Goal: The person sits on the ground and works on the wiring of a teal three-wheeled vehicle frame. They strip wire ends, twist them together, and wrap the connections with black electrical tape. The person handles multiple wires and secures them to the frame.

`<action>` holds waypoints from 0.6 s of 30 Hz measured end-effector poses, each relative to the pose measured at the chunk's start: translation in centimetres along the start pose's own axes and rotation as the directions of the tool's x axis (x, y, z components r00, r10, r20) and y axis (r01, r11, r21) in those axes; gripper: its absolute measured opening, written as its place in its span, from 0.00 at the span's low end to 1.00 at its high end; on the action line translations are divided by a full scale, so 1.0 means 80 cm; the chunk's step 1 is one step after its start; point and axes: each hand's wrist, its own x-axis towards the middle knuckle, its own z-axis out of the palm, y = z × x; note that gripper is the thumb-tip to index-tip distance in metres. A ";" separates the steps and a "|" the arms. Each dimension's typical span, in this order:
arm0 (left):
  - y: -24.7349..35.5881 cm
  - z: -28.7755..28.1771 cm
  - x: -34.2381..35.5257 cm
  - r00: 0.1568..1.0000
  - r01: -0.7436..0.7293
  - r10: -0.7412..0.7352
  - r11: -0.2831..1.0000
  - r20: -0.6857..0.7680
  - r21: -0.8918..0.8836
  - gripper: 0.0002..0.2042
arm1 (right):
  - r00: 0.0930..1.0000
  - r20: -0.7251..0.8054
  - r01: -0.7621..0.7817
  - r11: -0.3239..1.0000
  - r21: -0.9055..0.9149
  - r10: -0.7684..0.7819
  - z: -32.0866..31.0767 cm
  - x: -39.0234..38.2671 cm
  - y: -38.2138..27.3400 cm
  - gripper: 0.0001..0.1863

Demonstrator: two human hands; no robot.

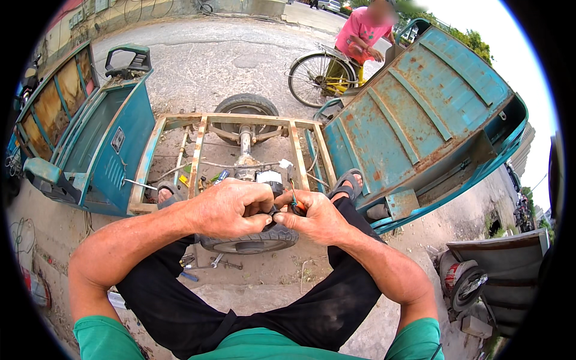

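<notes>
My left hand (237, 207) and my right hand (309, 219) meet over the rear axle of a teal cart's rusty frame (204, 127). My left fingers are curled on a small dark part (273, 215) that I cannot make out. My right fingers are closed on an orange-and-black handled tool (299, 207), thumb against the same part. Just beyond is a silver-and-black housing (269, 179) with wires and a white connector (285, 164). Tyres (246, 245) sit at both axle ends.
Tilted teal body panels stand left (123, 150) and right (414, 120). Wrenches (217, 260) lie on the ground (252, 300). A person in pink (363, 30) stands by a bicycle (318, 78) behind. A scrap metal box with a loose tyre (465, 285) is lower right.
</notes>
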 end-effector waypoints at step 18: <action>-0.016 0.001 -0.001 0.943 -0.274 0.305 0.939 -0.136 0.210 0.13 | 0.998 0.038 -0.063 0.971 0.230 0.055 -0.005 -0.001 0.001 0.24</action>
